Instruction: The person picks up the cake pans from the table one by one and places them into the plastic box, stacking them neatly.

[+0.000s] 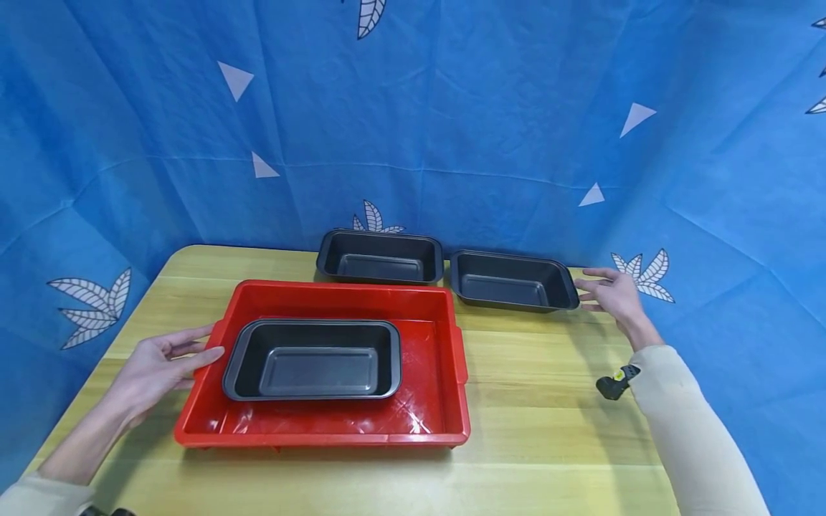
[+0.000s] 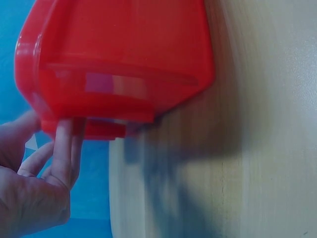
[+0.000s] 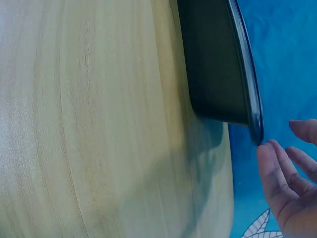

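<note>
At the left end of the red plastic tray (image 1: pixel 413 437), my left hand (image 1: pixel 151 369) grips the side, its thumb over the rim and its fingers under the side handle (image 2: pixel 104 130). Inside the tray sits a dark loaf pan (image 1: pixel 312 390), toward the left. My right hand (image 1: pixel 613 294) is at the right end of another dark loaf pan (image 1: pixel 513 304). Its fingers are spread and loosely bent, with the fingertips (image 3: pixel 267 151) right at the corner of that pan's rim.
A third loaf pan (image 1: pixel 381 276) stands behind the tray, close beside the right-hand pan. All rest on a light wood table (image 1: pixel 535 416). A blue patterned cloth (image 1: pixel 413 122) hangs along the table's back and sides.
</note>
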The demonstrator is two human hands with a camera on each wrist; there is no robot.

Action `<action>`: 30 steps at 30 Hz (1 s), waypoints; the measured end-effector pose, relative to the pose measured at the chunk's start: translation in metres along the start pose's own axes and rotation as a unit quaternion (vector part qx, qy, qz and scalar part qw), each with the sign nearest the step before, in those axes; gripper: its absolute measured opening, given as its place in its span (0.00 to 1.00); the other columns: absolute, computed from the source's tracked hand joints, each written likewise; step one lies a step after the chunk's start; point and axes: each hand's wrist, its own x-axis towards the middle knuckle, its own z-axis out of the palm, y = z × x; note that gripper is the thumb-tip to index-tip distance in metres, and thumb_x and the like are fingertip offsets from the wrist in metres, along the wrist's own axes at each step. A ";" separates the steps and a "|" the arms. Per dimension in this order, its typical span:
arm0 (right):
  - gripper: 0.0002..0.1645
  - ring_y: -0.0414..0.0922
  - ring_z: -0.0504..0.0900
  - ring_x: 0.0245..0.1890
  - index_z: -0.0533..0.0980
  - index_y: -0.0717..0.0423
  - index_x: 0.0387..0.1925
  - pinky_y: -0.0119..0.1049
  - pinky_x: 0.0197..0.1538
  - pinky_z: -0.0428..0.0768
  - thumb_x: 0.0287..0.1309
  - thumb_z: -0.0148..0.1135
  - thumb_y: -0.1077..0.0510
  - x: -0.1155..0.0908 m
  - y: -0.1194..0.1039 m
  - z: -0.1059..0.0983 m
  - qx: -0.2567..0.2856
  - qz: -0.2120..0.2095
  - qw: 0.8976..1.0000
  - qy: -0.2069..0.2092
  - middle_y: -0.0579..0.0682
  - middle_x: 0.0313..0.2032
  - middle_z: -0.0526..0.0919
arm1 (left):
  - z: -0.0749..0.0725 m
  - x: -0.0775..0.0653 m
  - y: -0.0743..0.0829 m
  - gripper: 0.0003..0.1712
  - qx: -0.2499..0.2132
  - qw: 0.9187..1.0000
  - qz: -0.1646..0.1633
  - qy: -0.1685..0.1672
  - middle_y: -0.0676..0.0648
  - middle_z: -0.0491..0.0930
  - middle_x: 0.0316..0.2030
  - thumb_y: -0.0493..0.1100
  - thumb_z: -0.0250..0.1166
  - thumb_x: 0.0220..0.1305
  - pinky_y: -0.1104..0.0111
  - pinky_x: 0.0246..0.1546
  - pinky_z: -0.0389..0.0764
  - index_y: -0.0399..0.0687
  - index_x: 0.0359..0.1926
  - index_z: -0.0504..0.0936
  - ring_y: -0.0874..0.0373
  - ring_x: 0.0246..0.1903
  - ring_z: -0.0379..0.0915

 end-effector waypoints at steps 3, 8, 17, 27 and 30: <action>0.39 0.34 0.89 0.34 0.64 0.66 0.77 0.39 0.47 0.92 0.75 0.62 0.51 0.004 0.005 0.000 0.012 0.007 1.000 0.007 0.28 0.35 0.86 | 0.000 0.000 0.000 0.49 -0.003 1.000 0.001 0.000 0.23 0.66 0.73 0.60 0.65 0.74 0.64 0.45 0.92 0.40 0.82 0.57 0.66 0.42 0.86; 0.38 0.33 0.88 0.31 0.64 0.66 0.77 0.37 0.44 0.92 0.75 0.62 0.53 0.011 0.009 0.004 0.019 0.017 1.000 0.008 0.23 0.29 0.84 | 0.000 0.001 0.000 0.49 -0.008 1.000 0.004 0.002 0.23 0.67 0.72 0.60 0.65 0.74 0.63 0.45 0.92 0.40 0.82 0.57 0.67 0.41 0.86; 0.38 0.27 0.82 0.28 0.67 0.65 0.75 0.32 0.35 0.88 0.72 0.66 0.53 0.020 0.013 0.020 0.002 0.029 0.999 0.027 0.24 0.25 0.80 | 0.000 0.002 -0.001 0.50 -0.005 1.000 0.001 0.000 0.23 0.67 0.72 0.61 0.65 0.73 0.64 0.45 0.92 0.40 0.82 0.57 0.66 0.42 0.86; 0.42 0.29 0.87 0.30 0.62 0.67 0.78 0.38 0.39 0.92 0.72 0.66 0.56 0.028 0.018 0.026 0.023 0.036 0.999 0.001 0.28 0.27 0.82 | 0.001 0.001 -0.001 0.49 -0.002 1.000 0.002 0.000 0.24 0.68 0.72 0.61 0.65 0.73 0.64 0.45 0.92 0.40 0.82 0.57 0.66 0.42 0.85; 0.43 0.29 0.88 0.31 0.59 0.67 0.79 0.39 0.42 0.92 0.73 0.65 0.56 0.030 0.019 0.027 0.033 0.045 0.998 -0.005 0.29 0.28 0.81 | 0.001 0.000 -0.001 0.49 -0.002 1.000 0.002 0.000 0.24 0.69 0.72 0.61 0.65 0.73 0.64 0.45 0.92 0.40 0.82 0.57 0.66 0.42 0.86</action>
